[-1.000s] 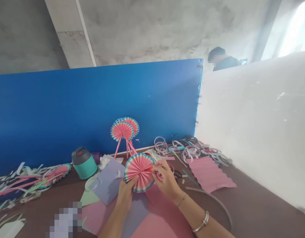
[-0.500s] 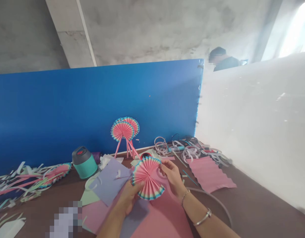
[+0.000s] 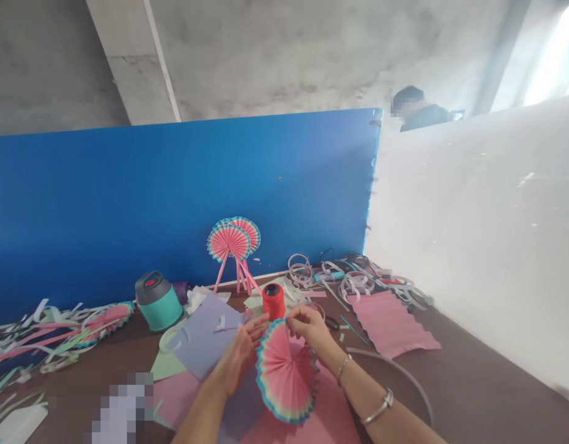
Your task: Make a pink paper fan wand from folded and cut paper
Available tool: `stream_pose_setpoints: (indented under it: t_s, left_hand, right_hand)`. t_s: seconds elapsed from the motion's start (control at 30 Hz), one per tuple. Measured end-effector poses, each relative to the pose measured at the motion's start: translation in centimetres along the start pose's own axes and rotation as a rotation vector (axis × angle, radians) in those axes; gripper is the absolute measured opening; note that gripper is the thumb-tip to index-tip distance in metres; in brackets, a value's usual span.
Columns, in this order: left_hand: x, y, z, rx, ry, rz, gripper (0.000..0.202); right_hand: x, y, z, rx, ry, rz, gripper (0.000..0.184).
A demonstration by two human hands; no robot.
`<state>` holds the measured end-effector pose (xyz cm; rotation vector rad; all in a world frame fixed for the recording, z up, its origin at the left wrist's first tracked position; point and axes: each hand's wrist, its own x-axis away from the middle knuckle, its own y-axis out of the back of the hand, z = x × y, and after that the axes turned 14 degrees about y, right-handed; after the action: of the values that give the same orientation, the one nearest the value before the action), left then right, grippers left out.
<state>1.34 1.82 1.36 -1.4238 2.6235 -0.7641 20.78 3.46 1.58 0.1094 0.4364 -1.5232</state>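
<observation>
A pleated pink paper fan (image 3: 286, 376) with blue and green edging is held between both hands over the table. My left hand (image 3: 240, 357) lies against its left side with fingers stretched out. My right hand (image 3: 309, 330) pinches the fan's top corner, fingers closed. A red spool of thread (image 3: 274, 300) stands just behind the hands. Finished fans on pink sticks (image 3: 232, 243) lean on the blue partition (image 3: 127, 203).
A teal jar with a dark lid (image 3: 158, 302) stands at the left, near paper strips (image 3: 44, 339). A lilac sheet (image 3: 205, 336), a pleated pink sheet (image 3: 388, 324), curled strips (image 3: 353, 280) and scissors (image 3: 331, 323) lie around. A white wall (image 3: 473, 246) borders the right. A person sits beyond it.
The fan has come down towards me and turned from a flat round disc to an edge-on half shape. The red spool behind it is now uncovered.
</observation>
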Motion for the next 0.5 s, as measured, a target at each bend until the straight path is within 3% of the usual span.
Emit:
stream_pose_setpoints:
  t_s: [0.1,0.23,0.4,0.5]
  left_hand:
    - [-0.1,-1.2,0.0,-0.159,0.038,-0.207,0.053]
    - [-0.4,-1.7,-0.1,-0.280,0.003,-0.446,0.045]
    - [-0.5,-1.2,-0.5,-0.073,-0.024,-0.514,0.047]
    - [-0.5,-0.9,-0.4,-0.078,-0.032,-0.500,0.048]
  right_hand:
    - [0.5,-0.8,-0.1,0.078,0.032,0.070,0.006]
    - [0.6,-1.0,-0.3,0.134,0.076,0.091,0.006]
    - [0.3,-0.5,-0.2,0.181,0.056,0.011,0.003]
    - [0.2,-0.3,0.1,0.145,0.006,0.028,0.004]
